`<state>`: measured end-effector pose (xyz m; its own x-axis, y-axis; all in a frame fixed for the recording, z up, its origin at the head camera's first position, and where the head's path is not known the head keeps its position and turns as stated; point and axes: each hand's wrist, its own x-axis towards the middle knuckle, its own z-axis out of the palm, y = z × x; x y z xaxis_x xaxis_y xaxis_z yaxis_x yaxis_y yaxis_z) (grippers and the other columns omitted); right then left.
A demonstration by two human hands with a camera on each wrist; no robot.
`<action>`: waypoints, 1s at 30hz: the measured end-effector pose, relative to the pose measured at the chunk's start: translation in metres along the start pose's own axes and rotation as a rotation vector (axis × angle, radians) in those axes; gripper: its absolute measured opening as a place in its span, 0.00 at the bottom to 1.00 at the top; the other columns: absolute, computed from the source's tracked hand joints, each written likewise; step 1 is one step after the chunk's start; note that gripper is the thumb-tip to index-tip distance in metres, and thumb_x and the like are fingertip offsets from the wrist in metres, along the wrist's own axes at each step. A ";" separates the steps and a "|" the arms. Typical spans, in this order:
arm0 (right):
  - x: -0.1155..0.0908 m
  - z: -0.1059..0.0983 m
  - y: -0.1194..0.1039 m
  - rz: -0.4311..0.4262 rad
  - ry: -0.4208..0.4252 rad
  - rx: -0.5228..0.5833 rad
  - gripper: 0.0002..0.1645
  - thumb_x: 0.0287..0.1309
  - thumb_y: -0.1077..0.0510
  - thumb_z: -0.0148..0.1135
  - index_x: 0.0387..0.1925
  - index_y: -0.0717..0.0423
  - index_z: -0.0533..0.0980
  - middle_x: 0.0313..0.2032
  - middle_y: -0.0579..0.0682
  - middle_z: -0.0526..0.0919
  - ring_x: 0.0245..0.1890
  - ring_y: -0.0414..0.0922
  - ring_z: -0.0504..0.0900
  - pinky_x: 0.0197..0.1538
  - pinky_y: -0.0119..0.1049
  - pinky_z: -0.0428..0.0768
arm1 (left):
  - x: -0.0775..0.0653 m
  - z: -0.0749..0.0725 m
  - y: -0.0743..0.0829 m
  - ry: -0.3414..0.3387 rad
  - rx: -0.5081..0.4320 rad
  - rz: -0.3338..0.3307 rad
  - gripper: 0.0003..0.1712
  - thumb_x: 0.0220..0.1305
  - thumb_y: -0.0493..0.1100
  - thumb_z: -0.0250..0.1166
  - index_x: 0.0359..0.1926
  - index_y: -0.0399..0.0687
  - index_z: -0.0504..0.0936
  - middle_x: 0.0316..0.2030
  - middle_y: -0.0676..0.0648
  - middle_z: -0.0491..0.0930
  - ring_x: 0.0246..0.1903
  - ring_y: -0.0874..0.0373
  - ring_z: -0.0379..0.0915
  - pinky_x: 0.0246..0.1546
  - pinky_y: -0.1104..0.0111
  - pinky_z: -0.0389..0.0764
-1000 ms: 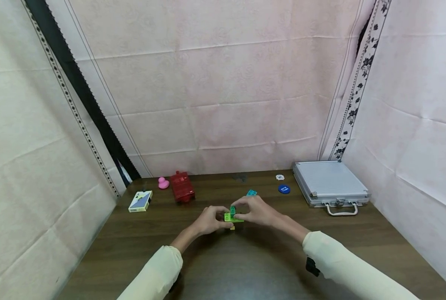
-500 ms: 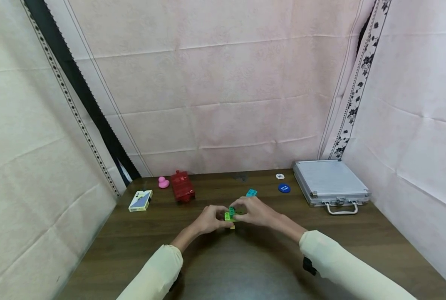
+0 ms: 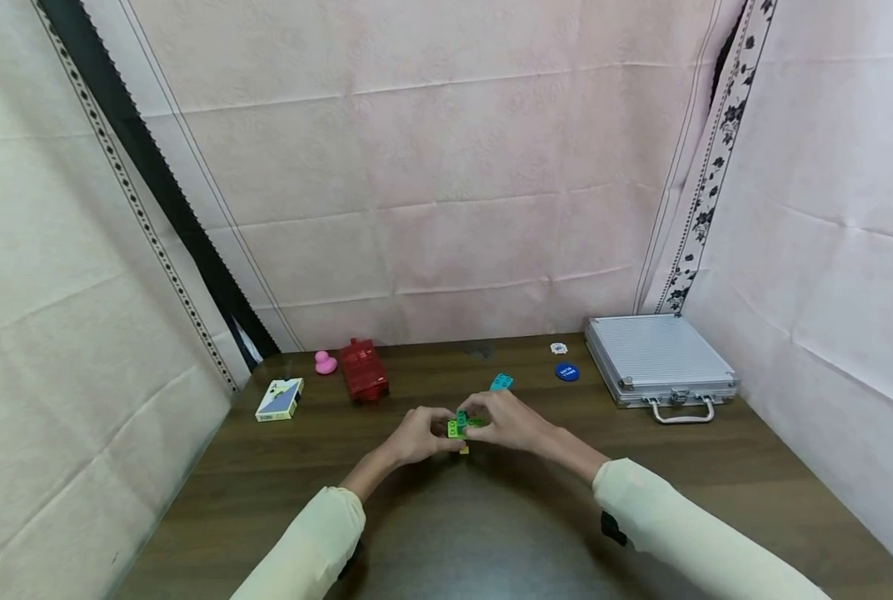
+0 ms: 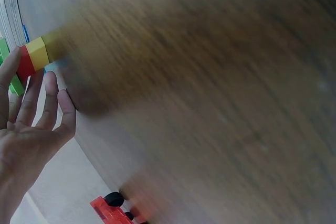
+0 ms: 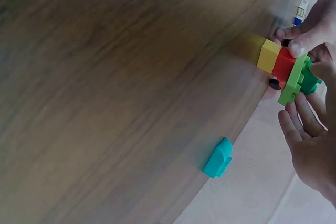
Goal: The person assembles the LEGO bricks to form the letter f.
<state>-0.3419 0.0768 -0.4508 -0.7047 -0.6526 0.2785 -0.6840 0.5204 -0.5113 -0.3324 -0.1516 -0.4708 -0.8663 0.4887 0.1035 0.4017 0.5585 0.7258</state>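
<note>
A small stack of toy building bricks stands between the hands at mid-table. From the bottom it has a yellow brick (image 5: 269, 55), a red brick (image 5: 284, 62), a long light green brick (image 5: 291, 80) and a dark green brick (image 5: 311, 81). My left hand (image 3: 415, 437) grips the stack from the left, its thumb at the red and light green bricks. From the right, my right hand (image 3: 512, 421) pinches the dark green brick between thumb and fingers. Just beyond the right hand lies a teal brick (image 3: 501, 382) with a rounded end.
Toward the back left are a card box (image 3: 280, 400), a pink duck (image 3: 325, 362) and a red toy car (image 3: 364, 371). A blue disc (image 3: 567, 372) and a white chip (image 3: 559, 348) lie at the back right, beside a silver case (image 3: 660, 358). Cloth hangs (image 3: 431, 167) behind the table.
The right hand and forearm have shifted slightly left, and the dark green brick with them. The left hand keeps its grip on the stack with hardly any movement.
</note>
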 end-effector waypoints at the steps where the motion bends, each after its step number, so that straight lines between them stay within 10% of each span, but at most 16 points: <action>1: 0.000 0.000 0.000 -0.001 0.005 0.000 0.15 0.67 0.56 0.70 0.53 0.53 0.83 0.48 0.47 0.88 0.49 0.41 0.86 0.52 0.35 0.83 | 0.000 0.000 0.001 0.002 -0.002 0.003 0.20 0.65 0.45 0.76 0.56 0.44 0.86 0.46 0.50 0.87 0.44 0.59 0.84 0.44 0.64 0.85; 30: -0.011 0.010 0.001 0.045 0.027 -0.048 0.20 0.70 0.50 0.68 0.60 0.51 0.80 0.55 0.46 0.84 0.56 0.42 0.83 0.55 0.38 0.82 | -0.001 0.003 -0.002 0.006 -0.020 0.003 0.22 0.65 0.47 0.75 0.57 0.43 0.85 0.47 0.47 0.87 0.47 0.54 0.86 0.45 0.61 0.85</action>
<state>-0.3332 0.0795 -0.4625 -0.7391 -0.6133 0.2786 -0.6596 0.5750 -0.4842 -0.3314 -0.1514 -0.4743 -0.8671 0.4859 0.1095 0.3980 0.5436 0.7390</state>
